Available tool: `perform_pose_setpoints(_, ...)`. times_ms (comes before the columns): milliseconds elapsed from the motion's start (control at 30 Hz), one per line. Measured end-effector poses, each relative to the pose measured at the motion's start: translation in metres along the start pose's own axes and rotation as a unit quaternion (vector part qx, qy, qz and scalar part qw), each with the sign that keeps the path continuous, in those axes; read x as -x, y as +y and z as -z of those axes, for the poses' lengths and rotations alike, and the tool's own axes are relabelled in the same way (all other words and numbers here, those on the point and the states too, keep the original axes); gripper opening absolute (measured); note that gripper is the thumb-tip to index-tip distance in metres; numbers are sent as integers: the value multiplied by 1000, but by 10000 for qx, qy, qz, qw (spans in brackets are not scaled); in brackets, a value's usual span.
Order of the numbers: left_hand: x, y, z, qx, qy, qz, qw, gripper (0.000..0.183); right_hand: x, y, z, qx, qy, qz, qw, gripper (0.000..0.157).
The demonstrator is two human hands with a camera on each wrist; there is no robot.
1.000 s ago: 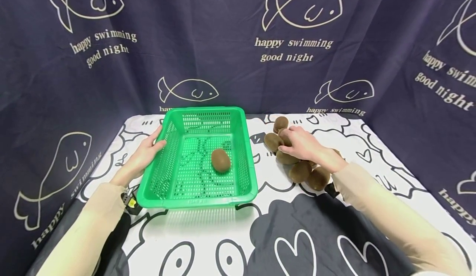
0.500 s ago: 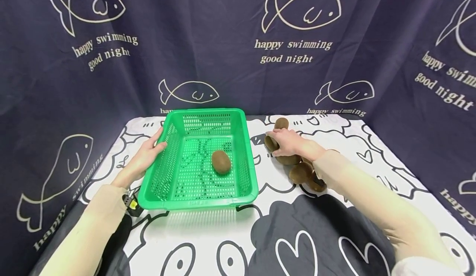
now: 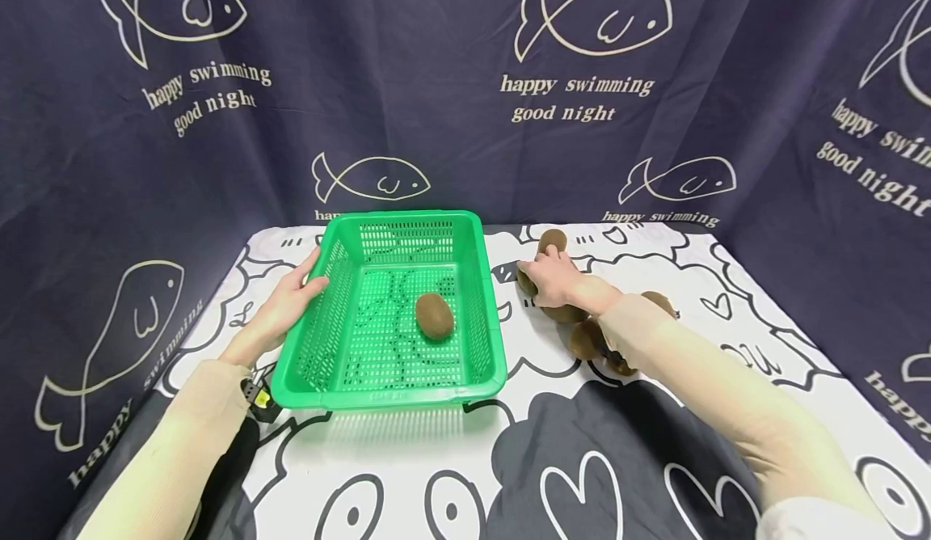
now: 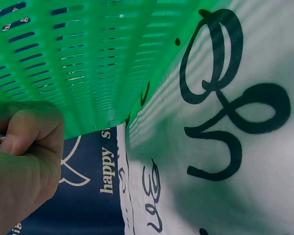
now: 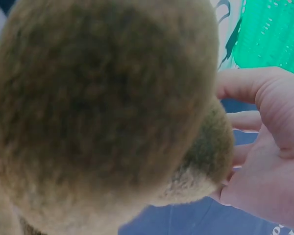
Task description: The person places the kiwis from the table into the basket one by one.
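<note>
A green plastic basket (image 3: 385,398) stands on the table, with one brown kiwi (image 3: 435,316) lying inside toward its right. My left hand (image 3: 287,304) grips the basket's left side, thumb over the rim; the left wrist view shows its curled fingers beside the slotted wall (image 4: 88,58). At the pile to the right, my right hand (image 3: 558,283) has its thumb and fingers around a kiwi (image 3: 524,281), partly hidden under it. In the right wrist view a near kiwi (image 5: 103,107) covers much of the held kiwi (image 5: 210,152).
Several other kiwis lie around the right hand: one behind it (image 3: 553,241), one in front (image 3: 585,339), and one beyond the sleeve (image 3: 658,301). A patterned black-and-white cloth (image 3: 407,459) covers the table. A dark blue fish-print curtain (image 3: 451,120) hangs at the back.
My right hand has shifted left across the pile and its fingers have closed around the leftmost kiwi. The left hand and basket have stayed in place.
</note>
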State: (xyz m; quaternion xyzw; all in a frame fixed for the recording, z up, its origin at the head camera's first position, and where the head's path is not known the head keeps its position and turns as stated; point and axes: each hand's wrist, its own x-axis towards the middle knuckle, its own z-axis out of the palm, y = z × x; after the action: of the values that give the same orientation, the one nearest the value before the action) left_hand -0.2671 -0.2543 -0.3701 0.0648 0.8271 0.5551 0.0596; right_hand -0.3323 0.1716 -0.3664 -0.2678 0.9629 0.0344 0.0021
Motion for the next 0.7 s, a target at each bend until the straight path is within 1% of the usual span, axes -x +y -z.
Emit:
perform_pose_setpoints(100, 0, 0, 0, -48, 30, 36, 10000, 65, 0, -3, 0, -2, -4, 17, 10000, 57)
perform_pose_setpoints(333, 0, -1, 0, -13, 65, 92, 9999, 65, -1, -6, 0, 144, 61, 81, 9998, 48)
perform_pose_setpoints(433, 0, -1, 0, 33, 64, 82, 9999, 65, -2, -7, -1, 182, 81, 25, 9998, 42)
perform_pose_setpoints(500, 0, -2, 0, 61, 56, 68, 9999, 65, -2, -8, -1, 134, 35, -37, 9999, 41)
perform_pose_setpoints(567, 0, -2, 0, 81, 53, 53, 9999, 65, -2, -8, -1, 82, -23, -91, 9999, 42)
perform_pose_setpoints(700, 0, -2, 0, 143, 34, 54, 9999, 65, -2, -10, 0, 66, -73, -68, 9999, 52)
